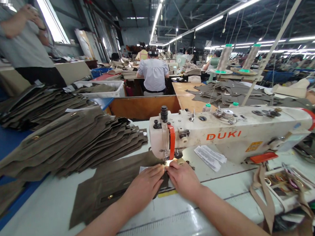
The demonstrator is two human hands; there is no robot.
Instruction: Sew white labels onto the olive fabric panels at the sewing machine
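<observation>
A dark olive fabric panel, with a strip and brass snap on it, lies on the sewing machine table, its far right corner near the needle. My left hand lies over the panel, fingers together and tips pressed at its edge. A white slip shows from under those fingers. My right hand is closed, with curled fingertips meeting the left ones just before the presser foot. A small, brightly lit pale piece shows between them; its kind is unclear. The white sewing machine stands right behind my hands.
Stacked olive panels fan out at the left. White printed labels lie on the machine bed. At right are a tray of small parts and hanging tan straps. One person stands at far left; another sits ahead.
</observation>
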